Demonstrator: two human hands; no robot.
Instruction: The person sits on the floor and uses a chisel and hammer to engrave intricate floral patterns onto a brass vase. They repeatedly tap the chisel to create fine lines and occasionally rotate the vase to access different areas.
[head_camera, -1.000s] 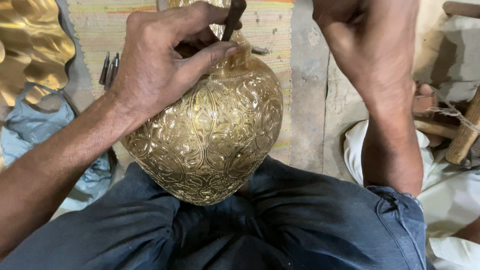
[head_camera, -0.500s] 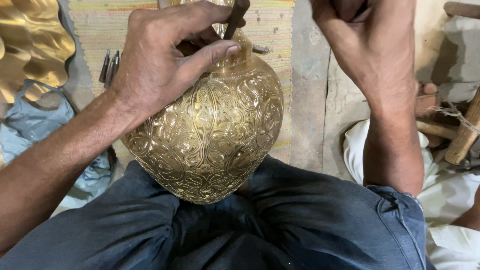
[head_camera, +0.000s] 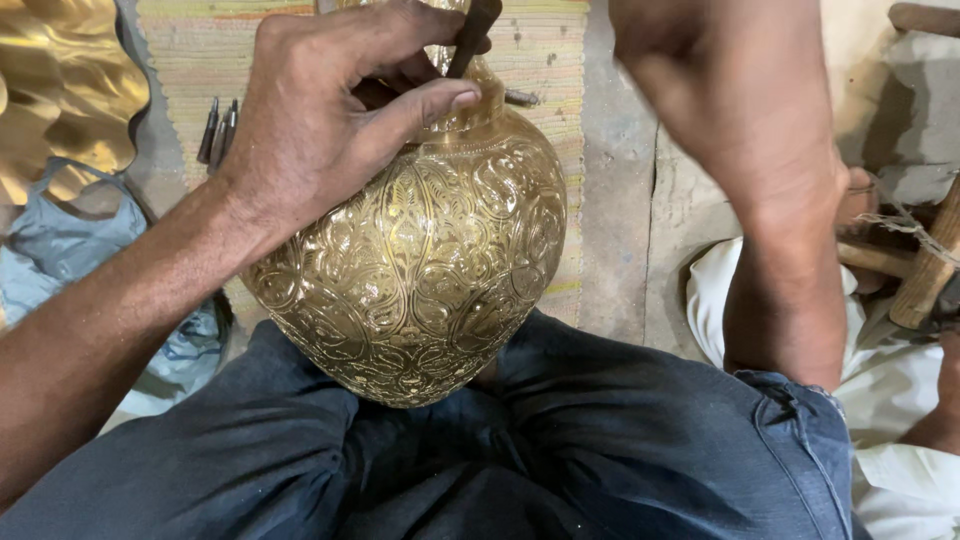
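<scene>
On the lap, the left hand (head_camera: 330, 130) steadies the engraved brass pot (head_camera: 420, 270), fingers (head_camera: 430, 105) clamped on a dark punch (head_camera: 472, 35); the raised right hand's (head_camera: 700, 60) fingers are cropped, grip untellable.

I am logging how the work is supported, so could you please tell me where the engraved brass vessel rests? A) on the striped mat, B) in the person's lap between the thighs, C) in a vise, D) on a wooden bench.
B: the brass vessel sits between the trousered thighs, steadied by the left hand.
</scene>
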